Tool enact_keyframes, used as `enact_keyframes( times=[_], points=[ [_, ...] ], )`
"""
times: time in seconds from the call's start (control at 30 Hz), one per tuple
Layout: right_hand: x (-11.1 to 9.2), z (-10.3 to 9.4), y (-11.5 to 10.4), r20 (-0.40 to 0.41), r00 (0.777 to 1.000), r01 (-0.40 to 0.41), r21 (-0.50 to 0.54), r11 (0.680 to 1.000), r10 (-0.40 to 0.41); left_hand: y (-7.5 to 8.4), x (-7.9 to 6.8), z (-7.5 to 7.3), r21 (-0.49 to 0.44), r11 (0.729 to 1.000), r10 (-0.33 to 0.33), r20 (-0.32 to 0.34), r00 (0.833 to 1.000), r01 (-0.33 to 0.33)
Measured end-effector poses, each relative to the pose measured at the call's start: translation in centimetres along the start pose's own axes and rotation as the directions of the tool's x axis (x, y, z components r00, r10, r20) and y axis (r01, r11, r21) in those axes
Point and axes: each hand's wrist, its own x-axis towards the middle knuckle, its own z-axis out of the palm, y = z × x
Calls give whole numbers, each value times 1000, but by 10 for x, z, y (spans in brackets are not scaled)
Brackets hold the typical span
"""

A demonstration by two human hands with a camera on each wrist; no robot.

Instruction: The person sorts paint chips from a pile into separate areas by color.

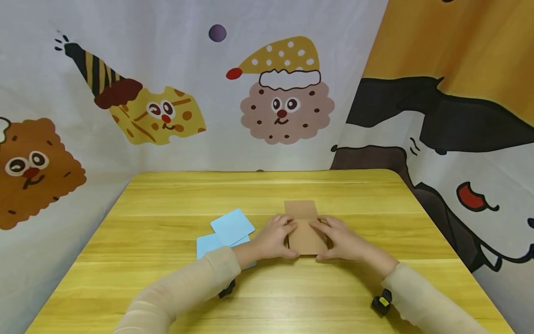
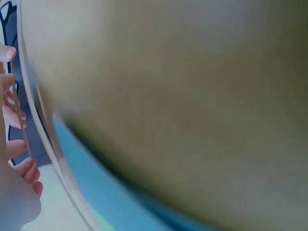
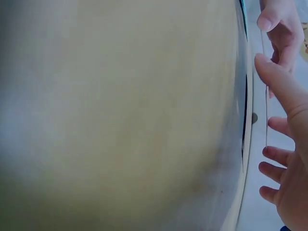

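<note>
Brown cardboard: between left hand and right hand, over the table, long axis pointing away from the person | grip: fingers partly bent, holding opposite side edges, neither nearer | blue cards: beside left hand

There it was, the card, plain brown, a tab at its far end, held by both sides between left hand and right hand!
</note>
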Motion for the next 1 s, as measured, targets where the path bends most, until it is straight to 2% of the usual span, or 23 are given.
enact_keyframes(
  times=[0.1, 0.33, 0.53, 0.7, 1.0],
  points=[
    [8, -4, 5, -4, 1000, 4, 24, 1000, -4, -7, 8, -3, 2, 1000, -11, 13, 1000, 11],
    [33, -16, 19, -15, 1000, -1, 27, 1000, 1, -27, 28, -13, 10, 1000, -19, -28, 999, 19],
    [48, -17, 35, 39, 998, -44, 72, 996, 42, -39, 43, -11, 46, 998, -46, 15, 999, 45],
    [55, -14, 46, 64, 996, -62, 94, 994, 56, -46, 52, -8, 37, 997, -63, 39, 997, 61],
    [64, -10, 54, 126, 988, -107, 104, 989, 94, -49, 59, -8, 59, 994, -94, 102, 990, 88]
  ],
)
